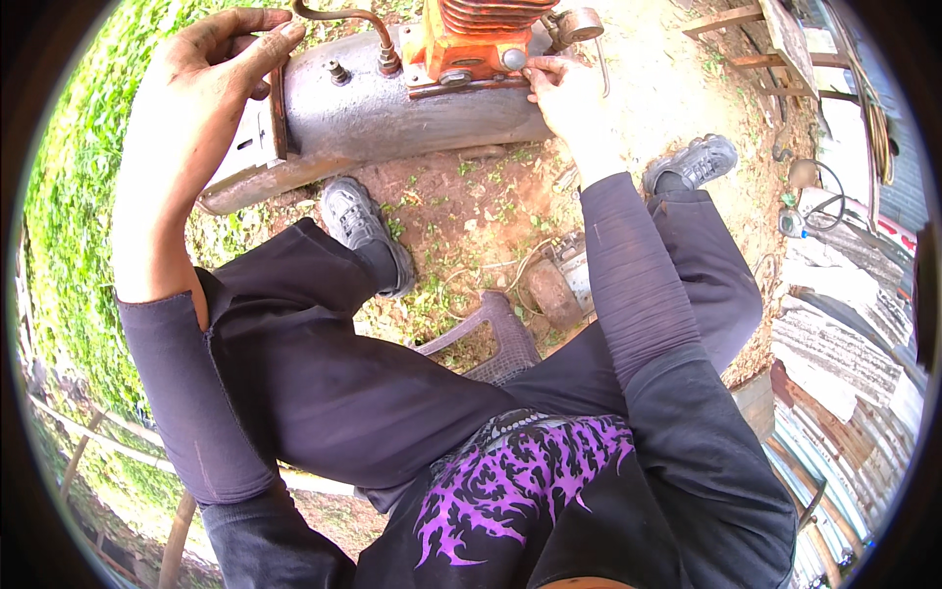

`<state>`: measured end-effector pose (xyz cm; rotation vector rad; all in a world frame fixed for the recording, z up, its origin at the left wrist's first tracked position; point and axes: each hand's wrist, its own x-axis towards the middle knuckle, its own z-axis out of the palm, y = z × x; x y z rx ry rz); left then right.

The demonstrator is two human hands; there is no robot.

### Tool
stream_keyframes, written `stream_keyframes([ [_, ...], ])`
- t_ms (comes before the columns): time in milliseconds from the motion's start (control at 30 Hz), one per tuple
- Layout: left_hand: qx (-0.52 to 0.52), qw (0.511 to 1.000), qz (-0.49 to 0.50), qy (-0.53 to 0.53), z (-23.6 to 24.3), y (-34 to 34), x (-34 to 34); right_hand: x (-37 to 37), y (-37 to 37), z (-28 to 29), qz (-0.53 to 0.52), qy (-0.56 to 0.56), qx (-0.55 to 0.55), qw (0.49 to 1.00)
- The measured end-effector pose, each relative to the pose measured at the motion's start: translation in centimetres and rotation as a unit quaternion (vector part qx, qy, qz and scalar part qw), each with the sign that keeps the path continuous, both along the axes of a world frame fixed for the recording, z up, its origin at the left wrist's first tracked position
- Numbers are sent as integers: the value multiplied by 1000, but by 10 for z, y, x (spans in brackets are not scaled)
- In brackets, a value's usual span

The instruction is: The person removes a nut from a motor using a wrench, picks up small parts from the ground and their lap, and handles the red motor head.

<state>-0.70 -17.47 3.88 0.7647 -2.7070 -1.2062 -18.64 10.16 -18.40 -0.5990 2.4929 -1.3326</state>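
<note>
Across the upper part of the view lay a grey cylindrical tank [358,123], bearing an orange finned machine [469,51]. Left hand [240,54]: fingers bent, thumb and forefinger near together beside the end of a curved brown tube [361,17]; whether they gripped it could not be told. Right hand [567,93]: fingers curled, fingertips at the machine's lower corner, just beside a round silver plug [513,60]; grip likewise uncertain. Ground items: two grey shoes [358,224], worn, either side; a rusty cylindrical part [555,294] between the legs, near a brown plastic chair [503,339].
</note>
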Motion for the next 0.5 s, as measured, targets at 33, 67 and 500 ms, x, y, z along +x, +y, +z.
stream_keyframes([
  [33,0,1000,4,1,0,0,0,-1,1,-4,-4,38,-6,999],
  [67,0,1000,7,2,0,0,0,0,1,-10,-7,76,-12,997],
  [500,21,999,-43,-17,18,22,-8,-2,-3,-1,-21,98,31,995],
])
